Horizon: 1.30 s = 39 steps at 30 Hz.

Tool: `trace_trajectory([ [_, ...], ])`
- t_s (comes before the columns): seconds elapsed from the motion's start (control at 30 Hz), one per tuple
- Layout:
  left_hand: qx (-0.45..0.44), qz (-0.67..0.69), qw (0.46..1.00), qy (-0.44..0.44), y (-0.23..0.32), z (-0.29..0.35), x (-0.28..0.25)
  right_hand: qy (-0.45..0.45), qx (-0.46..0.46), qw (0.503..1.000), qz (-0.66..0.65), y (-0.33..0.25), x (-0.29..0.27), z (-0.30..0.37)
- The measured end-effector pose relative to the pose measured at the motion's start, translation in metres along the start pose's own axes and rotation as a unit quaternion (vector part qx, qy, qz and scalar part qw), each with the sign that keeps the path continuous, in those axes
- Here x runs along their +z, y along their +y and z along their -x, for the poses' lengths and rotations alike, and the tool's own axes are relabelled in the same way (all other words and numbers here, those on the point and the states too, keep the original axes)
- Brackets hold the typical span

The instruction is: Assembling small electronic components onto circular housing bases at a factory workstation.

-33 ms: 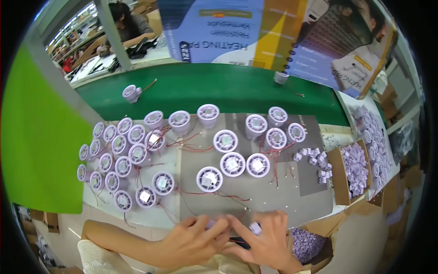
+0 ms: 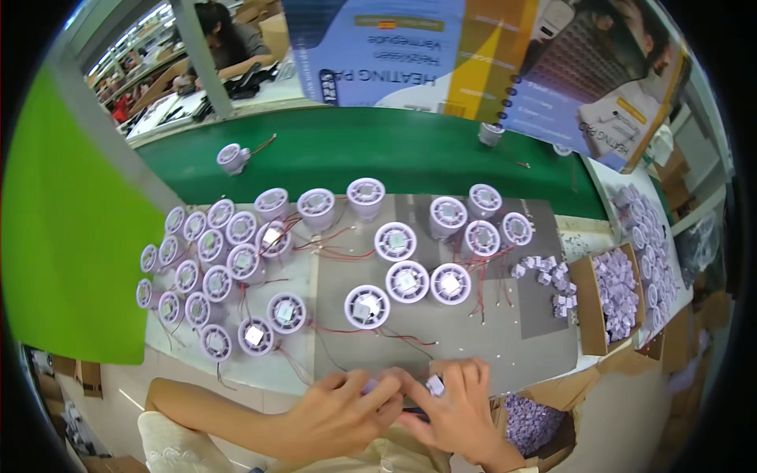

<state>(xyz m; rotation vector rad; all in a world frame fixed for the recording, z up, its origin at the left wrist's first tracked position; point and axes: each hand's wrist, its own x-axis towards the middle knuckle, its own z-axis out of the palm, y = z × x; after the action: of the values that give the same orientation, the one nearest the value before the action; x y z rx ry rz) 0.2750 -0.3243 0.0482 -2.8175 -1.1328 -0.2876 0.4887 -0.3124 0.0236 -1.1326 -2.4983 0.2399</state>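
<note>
Both hands meet at the near edge of the bench. My left hand (image 2: pixel 343 416) is closed, with a small lilac plastic piece (image 2: pixel 369 385) showing between its fingers. Against its fingertips, my right hand (image 2: pixel 457 414) is bent round a small lilac plastic block (image 2: pixel 434 385) with a pale face. Something dark (image 2: pixel 415 411) shows between the two palms; its kind is hidden. Just beyond the hands stands a lilac round housing (image 2: pixel 367 307) with a square chip in its ring and red and black wires trailing from it.
Many similar lilac housings (image 2: pixel 211 246) crowd the bench's left side. Loose lilac blocks (image 2: pixel 544 272) lie right, beside a cardboard box (image 2: pixel 584 303) of more. An open carton (image 2: pixel 573 430) of lilac parts sits below. Behind runs a green belt (image 2: pixel 355 146), under a hanging printed card (image 2: pixel 410 55).
The whole scene has shifted slightly right in the view. Another lilac part now shows on the belt beneath the card's right side. My hands keep nearly the same pose.
</note>
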Motion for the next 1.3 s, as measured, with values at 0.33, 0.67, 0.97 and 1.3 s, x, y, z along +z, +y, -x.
trace_trajectory([
  [0.33,-0.037,-0.007,0.998,-0.059,0.012,0.007,0.048,-0.075,0.07,0.963,-0.248,0.027,0.019,0.029],
  [0.67,0.022,0.055,0.998,0.026,0.018,-0.014,0.08,0.007,0.078,0.98,-0.185,0.028,0.025,0.02],
  [0.97,0.001,0.117,0.992,0.048,0.011,-0.029,0.066,0.068,0.162,0.96,-0.216,0.033,0.02,0.023],
  [1.3,-0.078,0.284,0.948,0.12,0.011,-0.048,0.068,0.126,0.17,0.936,-0.281,0.042,0.028,0.024],
])
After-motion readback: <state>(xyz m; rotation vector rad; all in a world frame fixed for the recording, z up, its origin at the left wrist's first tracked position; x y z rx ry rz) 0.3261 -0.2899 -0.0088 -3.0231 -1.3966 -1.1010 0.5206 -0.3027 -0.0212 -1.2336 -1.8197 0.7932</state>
